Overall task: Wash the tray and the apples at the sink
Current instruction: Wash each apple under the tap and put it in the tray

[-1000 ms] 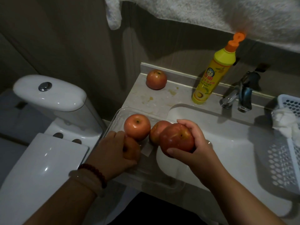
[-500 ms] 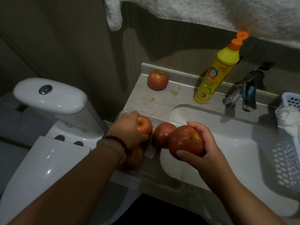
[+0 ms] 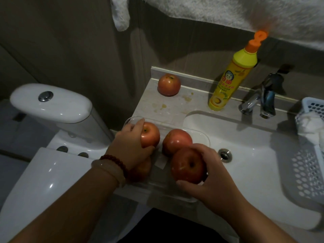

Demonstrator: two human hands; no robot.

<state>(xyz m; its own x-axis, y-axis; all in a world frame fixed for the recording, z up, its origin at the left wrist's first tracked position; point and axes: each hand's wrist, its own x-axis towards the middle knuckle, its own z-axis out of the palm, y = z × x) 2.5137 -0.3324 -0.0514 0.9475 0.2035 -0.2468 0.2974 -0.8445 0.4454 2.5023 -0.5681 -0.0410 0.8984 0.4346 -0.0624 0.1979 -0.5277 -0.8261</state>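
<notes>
You are gripping one apple with your left hand, another with your right hand; the basin is lying right.

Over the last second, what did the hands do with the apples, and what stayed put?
The left hand left the near apple in the tray, reached to the far-left apple and now grips it. The right hand kept hold of its apple, which now sits lower over the tray's near end. The middle apple, the apple on the counter, the bottle and the tap stayed put.
</notes>
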